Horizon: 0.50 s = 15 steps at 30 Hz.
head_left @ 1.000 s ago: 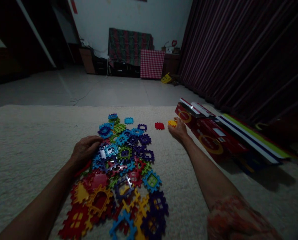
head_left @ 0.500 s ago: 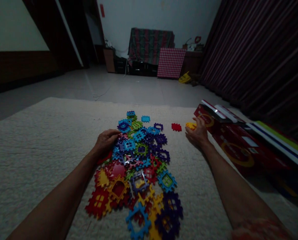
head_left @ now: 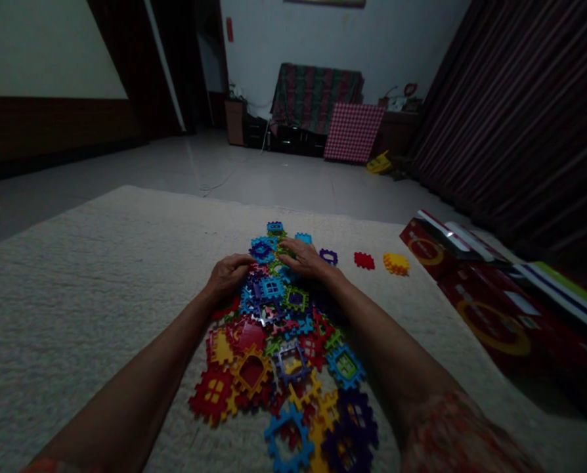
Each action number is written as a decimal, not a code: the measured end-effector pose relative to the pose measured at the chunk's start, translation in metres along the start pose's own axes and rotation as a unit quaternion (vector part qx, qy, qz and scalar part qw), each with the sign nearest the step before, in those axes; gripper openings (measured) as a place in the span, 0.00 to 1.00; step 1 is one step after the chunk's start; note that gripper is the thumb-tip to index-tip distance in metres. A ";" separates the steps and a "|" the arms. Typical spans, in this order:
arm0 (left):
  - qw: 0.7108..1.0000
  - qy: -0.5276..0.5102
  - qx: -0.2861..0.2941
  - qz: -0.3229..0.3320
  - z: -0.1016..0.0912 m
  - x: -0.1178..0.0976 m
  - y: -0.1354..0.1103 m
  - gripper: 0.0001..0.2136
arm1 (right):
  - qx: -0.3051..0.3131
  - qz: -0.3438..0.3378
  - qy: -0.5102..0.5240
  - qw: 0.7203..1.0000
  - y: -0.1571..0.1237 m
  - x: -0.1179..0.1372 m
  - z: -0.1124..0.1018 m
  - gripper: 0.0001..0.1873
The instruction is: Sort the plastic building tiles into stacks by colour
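Note:
A long heap of colourful interlocking plastic tiles point(head_left: 250, 369) with toothed edges lies on the pale mat. My left hand point(head_left: 228, 276) rests against the heap's left side, fingers bent together and tips by a pink tile; whatever they pinch is hidden. Over the far part of the heap reaches my right hand point(head_left: 301, 257), its fingers stretched out and touching green tiles point(head_left: 278, 242). To the right, in a loose row, lie a light blue tile point(head_left: 303, 237), a purple frame tile point(head_left: 329, 255), a red tile point(head_left: 364, 260) and a small stack of yellow tiles point(head_left: 396, 263).
Dark red boxes point(head_left: 490, 302) stand along the mat's right side. The woven mat point(head_left: 126, 276) ends at a tiled floor point(head_left: 175, 167). Farther back are a cloth-covered cabinet, a checked cloth point(head_left: 355, 131) and a dark curtain point(head_left: 520, 98).
My right hand has left the yellow tiles, which stay stacked on the mat, and moved left onto the heap. My left hand keeps its place there. The view has shifted slightly.

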<state>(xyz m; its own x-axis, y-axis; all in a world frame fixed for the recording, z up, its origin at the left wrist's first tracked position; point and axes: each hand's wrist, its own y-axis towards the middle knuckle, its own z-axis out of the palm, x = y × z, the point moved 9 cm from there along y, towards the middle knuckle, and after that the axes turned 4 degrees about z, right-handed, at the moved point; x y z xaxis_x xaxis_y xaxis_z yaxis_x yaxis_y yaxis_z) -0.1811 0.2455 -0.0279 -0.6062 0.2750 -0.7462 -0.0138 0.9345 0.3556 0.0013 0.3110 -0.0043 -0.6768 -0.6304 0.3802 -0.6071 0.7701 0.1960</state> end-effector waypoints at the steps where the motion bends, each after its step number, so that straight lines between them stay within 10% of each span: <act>1: 1.000 0.005 0.002 0.004 0.001 -0.001 0.000 0.15 | 0.012 0.007 -0.003 1.000 0.002 0.000 0.003 0.22; 15: 0.999 0.041 0.006 0.007 0.005 0.002 0.005 0.14 | -0.055 0.106 -0.017 0.993 0.008 -0.016 -0.022 0.15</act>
<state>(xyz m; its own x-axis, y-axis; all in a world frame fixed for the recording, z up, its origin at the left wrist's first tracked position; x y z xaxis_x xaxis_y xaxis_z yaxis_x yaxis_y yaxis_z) -0.1785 0.2512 -0.0299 -0.6698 0.2693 -0.6920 0.0051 0.9336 0.3584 0.0165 0.3291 0.0111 -0.7996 -0.4540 0.3931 -0.4015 0.8909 0.2123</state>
